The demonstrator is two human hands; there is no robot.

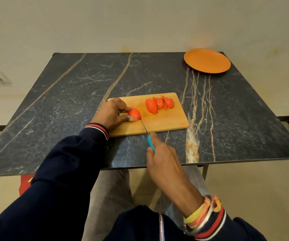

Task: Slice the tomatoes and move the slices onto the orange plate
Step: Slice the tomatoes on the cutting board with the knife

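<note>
Head view: left hand (pixel 111 113) pinches a tomato half (pixel 134 113) on the cutting board (pixel 166 121), right hand (pixel 162 153) grips the knife (pixel 148 136) against it.

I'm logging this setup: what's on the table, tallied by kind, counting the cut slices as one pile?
wooden cutting board: 1
blue-handled knife: 1
orange plate: 1
tomato piece being cut: 1
pile of tomato slices: 1
Total: 5
</note>
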